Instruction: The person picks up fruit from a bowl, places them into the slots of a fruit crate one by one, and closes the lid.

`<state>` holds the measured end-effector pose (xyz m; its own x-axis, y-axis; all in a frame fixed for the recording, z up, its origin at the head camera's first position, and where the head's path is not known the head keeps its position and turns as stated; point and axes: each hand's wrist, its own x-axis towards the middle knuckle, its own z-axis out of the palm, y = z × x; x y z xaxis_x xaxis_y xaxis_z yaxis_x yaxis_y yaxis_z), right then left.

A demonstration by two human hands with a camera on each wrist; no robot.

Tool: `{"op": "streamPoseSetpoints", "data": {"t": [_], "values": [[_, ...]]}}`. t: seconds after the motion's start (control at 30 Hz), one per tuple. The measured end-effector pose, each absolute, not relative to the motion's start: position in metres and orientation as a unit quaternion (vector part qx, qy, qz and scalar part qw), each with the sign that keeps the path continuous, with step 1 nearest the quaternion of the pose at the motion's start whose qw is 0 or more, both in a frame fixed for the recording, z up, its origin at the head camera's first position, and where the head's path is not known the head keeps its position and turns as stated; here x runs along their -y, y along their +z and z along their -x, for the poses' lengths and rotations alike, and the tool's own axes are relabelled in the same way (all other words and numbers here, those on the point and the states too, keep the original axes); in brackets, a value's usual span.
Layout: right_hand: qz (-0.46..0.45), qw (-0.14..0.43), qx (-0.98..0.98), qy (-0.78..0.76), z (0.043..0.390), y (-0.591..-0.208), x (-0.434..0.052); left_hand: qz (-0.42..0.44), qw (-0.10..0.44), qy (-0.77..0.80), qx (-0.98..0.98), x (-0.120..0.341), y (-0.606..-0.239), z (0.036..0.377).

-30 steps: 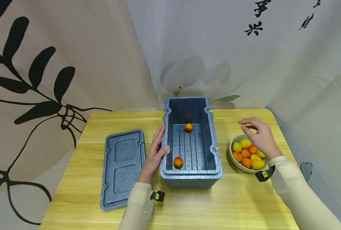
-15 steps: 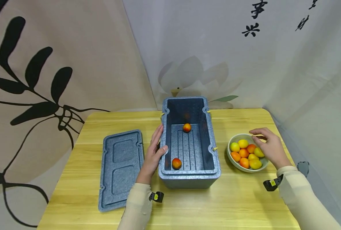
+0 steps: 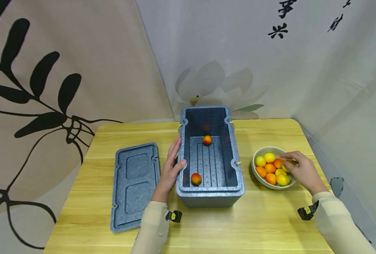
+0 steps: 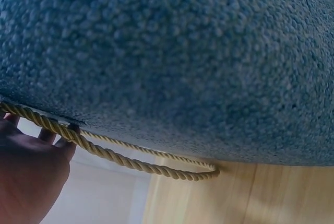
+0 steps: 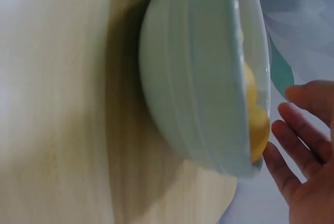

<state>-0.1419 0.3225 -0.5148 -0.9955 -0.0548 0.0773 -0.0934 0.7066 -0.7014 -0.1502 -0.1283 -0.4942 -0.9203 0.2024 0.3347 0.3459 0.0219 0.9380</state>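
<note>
A blue-grey foam box (image 3: 210,201) stands uncovered at the middle of the table. Inside it lie two red-orange fruits, one near the front (image 3: 196,179) and one farther back (image 3: 207,140). My left hand (image 3: 170,171) rests along the box's left side, thumb on the rim, fingers extended. The left wrist view shows its fingers by a golden rope handle (image 4: 120,158). My right hand (image 3: 304,173) is at the right edge of a pale bowl (image 3: 268,186) of fruit. Its fingers are spread apart, fingertips right at a yellow fruit (image 5: 259,132).
The bowl holds several orange, yellow and green-yellow fruits (image 3: 270,168). Left of the box, a matching lid (image 3: 136,188) lies flat on the wooden table (image 3: 89,215). Printed cloth (image 3: 111,70) hangs behind the table's back edge.
My right hand has come down from above the bowl's back right to the fruit at its right edge. My left hand stays against the box.
</note>
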Motion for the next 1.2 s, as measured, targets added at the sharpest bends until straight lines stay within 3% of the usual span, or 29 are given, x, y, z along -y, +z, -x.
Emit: {"op": "streamPoseSetpoints", "data": {"t": [0.73, 1.2], "values": [[-0.096, -0.025, 0.961, 0.258, 0.135, -0.524, -0.326, 0.189, 0.051, -0.666, 0.72, 0.129, -0.493, 0.149], [-0.125, -0.007, 0.971, 0.204, 0.134, -0.528, -0.327, 0.182, 0.05, -0.665, 0.722, 0.128, -0.494, 0.15]]}}
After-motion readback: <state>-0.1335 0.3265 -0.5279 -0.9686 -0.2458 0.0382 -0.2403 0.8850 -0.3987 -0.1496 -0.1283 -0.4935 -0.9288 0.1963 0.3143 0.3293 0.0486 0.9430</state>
